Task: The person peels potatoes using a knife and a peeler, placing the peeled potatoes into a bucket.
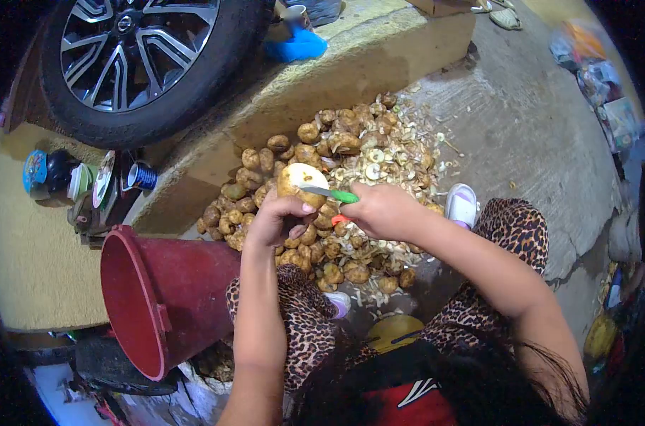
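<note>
Potato (291, 187) is up off the heap, pale and bare on top with brown skin below, sitting in the left hand (274, 219). That hand is closed around the lower part, thumb along the near side, so no gap between fingers and spud worth mentioning. Right hand (380, 209) is curled snugly around the green handle of a knife (329, 192), and the blade is at the pale part, though from where I'm standing I can't swear whether it's touching or just over it.

Handling-wise, I'd say it's a solid, stiff thing with a bit of heft but fine for one hand, and not fragile. The bare flesh is probably wet and slick, so the skin side is where you want your grip: low down, thumb clear of the edge. Knife looks light, and the handle is the only sane place to grab it.

Below both hands there's a big pile of brown potatoes (356, 272) on the concrete floor (510, 128), with a load of peelings (376, 169) scattered over the right side of it. Red bucket (194, 284) is just beside the left forearm, and a low yellowish ledge (351, 74) runs along behind the pile.
</note>
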Demonstrator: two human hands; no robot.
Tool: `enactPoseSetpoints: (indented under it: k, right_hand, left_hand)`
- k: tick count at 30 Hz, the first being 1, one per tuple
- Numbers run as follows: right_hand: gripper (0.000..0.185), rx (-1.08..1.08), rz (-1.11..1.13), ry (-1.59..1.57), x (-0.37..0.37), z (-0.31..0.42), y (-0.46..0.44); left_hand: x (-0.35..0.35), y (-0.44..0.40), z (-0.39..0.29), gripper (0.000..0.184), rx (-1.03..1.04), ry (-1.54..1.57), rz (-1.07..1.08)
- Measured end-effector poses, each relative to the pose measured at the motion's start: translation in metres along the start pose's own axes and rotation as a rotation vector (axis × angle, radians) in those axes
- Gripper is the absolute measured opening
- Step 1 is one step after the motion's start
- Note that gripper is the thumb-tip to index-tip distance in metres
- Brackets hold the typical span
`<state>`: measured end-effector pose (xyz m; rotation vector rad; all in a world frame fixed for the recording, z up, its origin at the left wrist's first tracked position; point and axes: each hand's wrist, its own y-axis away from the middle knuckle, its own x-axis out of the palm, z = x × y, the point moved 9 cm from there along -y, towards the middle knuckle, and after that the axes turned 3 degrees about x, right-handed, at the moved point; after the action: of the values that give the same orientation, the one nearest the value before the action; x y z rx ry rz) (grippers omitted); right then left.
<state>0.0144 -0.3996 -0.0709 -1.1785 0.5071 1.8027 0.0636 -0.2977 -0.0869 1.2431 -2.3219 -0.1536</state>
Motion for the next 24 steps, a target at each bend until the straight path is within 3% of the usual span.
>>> enactPoseSetpoints:
  k: [4, 7, 12, 13, 14, 17, 18, 21, 24]
  right_hand:
    - [0.009, 0.084, -0.011, 0.014, 0.006, -0.004, -0.002]
    - [0.008, 0.128, 0.009, 0.015, 0.010, -0.006, -0.004]
    - [0.009, 0.102, 0.029, 0.004, 0.008, -0.009, -0.007]
    - [0.009, 0.096, 0.027, -0.009, 0.010, -0.008, -0.008]
    - [0.009, 0.096, 0.024, -0.020, 0.013, -0.009, -0.008]
    - [0.009, 0.115, 0.024, -0.018, 0.021, -0.018, -0.009]
    - [0.009, 0.116, 0.024, -0.014, 0.021, -0.019, -0.010]
    - [0.007, 0.176, 0.037, 0.056, 0.016, -0.023, -0.011]
    - [0.008, 0.126, 0.010, 0.093, 0.025, -0.024, -0.010]
  left_hand:
    - [-0.016, -0.003, 0.001, 0.037, 0.029, -0.244, -0.179]
    - [-0.015, -0.001, -0.002, 0.025, 0.049, -0.257, -0.226]
    - [-0.008, -0.005, 0.001, 0.022, 0.011, -0.069, -0.086]
    - [-0.007, -0.005, 0.002, 0.022, 0.003, -0.074, -0.085]
    - [-0.011, -0.005, -0.003, 0.020, 0.047, -0.296, -0.175]
    - [-0.013, -0.005, 0.000, 0.019, 0.027, -0.292, -0.189]
    - [-0.007, -0.005, 0.004, 0.017, -0.007, -0.083, -0.104]
    - [-0.009, -0.005, 0.016, 0.019, -0.110, 0.082, -0.101]
    - [-0.008, -0.006, 0.000, 0.022, 0.030, -0.380, -0.206]
